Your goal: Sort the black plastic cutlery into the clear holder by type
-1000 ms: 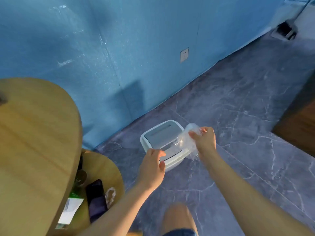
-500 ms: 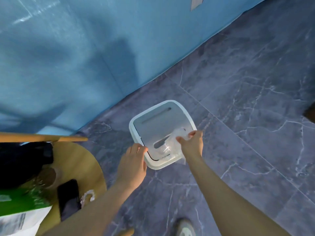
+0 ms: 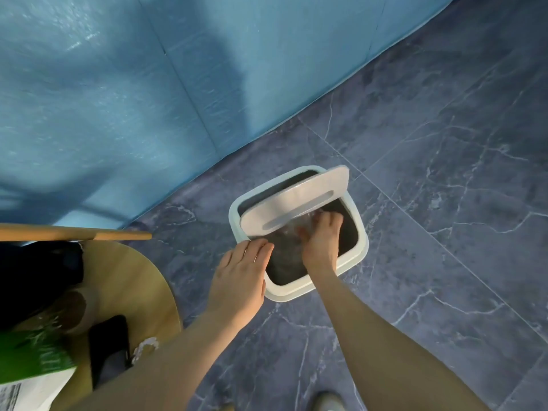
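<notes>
No black cutlery and no clear holder can be seen in the head view; where they lie cannot be told. What is handled instead is a crumpled clear wrapper [image 3: 299,228], pinched in the fingertips of the right hand [image 3: 321,241], which has been pushed down through the mouth of the white bin [image 3: 363,241]. Half a second ago the wrapper was held above a lid lying flat and closed; now the swing lid [image 3: 293,203] is tipped open and the dark inside is exposed. The left hand [image 3: 240,280] is laid at the bin's near rim, fingers relaxed and nearly straight, gripping nothing. The wrapper is judged to be packaging being thrown away, so sorting itself is not yet under way. Beside the bin a low wooden shelf [image 3: 133,280] carries a phone [image 3: 108,345].
</notes>
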### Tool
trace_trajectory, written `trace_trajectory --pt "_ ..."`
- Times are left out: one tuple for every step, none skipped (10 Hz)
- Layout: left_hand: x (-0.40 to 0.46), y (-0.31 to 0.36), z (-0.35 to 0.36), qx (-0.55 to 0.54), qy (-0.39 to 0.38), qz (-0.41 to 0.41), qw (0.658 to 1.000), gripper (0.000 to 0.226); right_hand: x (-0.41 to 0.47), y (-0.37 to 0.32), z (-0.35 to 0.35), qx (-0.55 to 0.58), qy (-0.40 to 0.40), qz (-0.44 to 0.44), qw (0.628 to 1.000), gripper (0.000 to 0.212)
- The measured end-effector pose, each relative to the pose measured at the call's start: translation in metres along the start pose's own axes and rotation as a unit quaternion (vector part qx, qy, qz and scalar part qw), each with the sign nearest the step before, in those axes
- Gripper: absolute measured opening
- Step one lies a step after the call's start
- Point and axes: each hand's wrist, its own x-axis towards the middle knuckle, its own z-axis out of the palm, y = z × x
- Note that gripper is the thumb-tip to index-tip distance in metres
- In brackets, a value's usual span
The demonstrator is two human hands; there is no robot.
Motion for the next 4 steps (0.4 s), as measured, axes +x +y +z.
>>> trace_trajectory --pt "0.001 0.003 -0.002 -0.005 0.006 -0.012 1.0 0.059 -0.006 0.011 0.003 -0.14 -0.068 -0.076 0.985 0.041" --pt "-0.003 0.007 -0.009 -0.008 0.006 -0.03 0.999 0.059 -0.015 0.014 -0.017 -0.174 -0.096 -0.096 0.975 0.037" --pt "-0.01 0.015 -0.023 -0.027 0.015 -0.037 0.999 0.054 -0.031 0.01 -0.05 -0.173 -0.098 -0.08 0.977 0.033" --pt "-0.02 0.027 -0.057 -0.047 -0.008 -0.057 0.997 0.046 -0.051 -0.007 -0.085 -0.151 -0.104 -0.07 0.981 0.032"
